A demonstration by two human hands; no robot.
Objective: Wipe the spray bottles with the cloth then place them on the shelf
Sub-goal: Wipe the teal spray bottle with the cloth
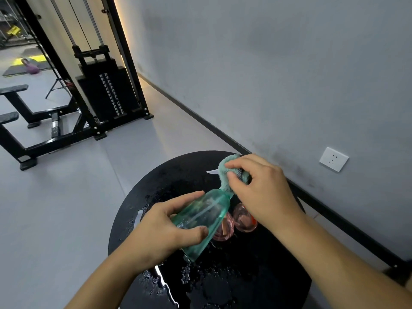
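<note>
A translucent green spray bottle [201, 217] is tilted above a round black table [245, 275], its base toward me and its top pointing away. My left hand [165, 228] grips its body, thumb under and fingers over. A teal cloth [227, 172] is wrapped around the bottle's spray head, which it hides. My right hand [260, 188] pinches the cloth around that head. Two pink translucent bottles [244, 220] stand on the table beneath my hands, partly hidden.
Water drops cover the wet table top. A grey wall with a white socket [333, 159] runs along the right. A black cable weight machine [107, 90] and a bench frame [26, 121] stand on the grey floor to the left.
</note>
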